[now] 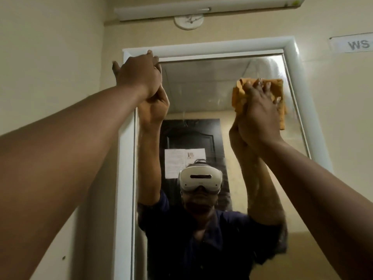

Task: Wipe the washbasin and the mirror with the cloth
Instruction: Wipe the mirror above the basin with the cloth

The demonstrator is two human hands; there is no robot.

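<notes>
At the upper left corner of the white-framed rectangular wall mirror (212, 93), the left hand (139, 75) is braced with fingers curled over the white frame (201, 46), holding nothing else. Across the streaked, hazy glass to the right, the crumpled orange cloth (277, 85) is pressed flat against the upper right of the mirror by the right hand (260, 110), fingers spread over it. The mirror wiping is judged under way, its top smeared; the washbasin is not seen, so its state cannot be told.
</notes>
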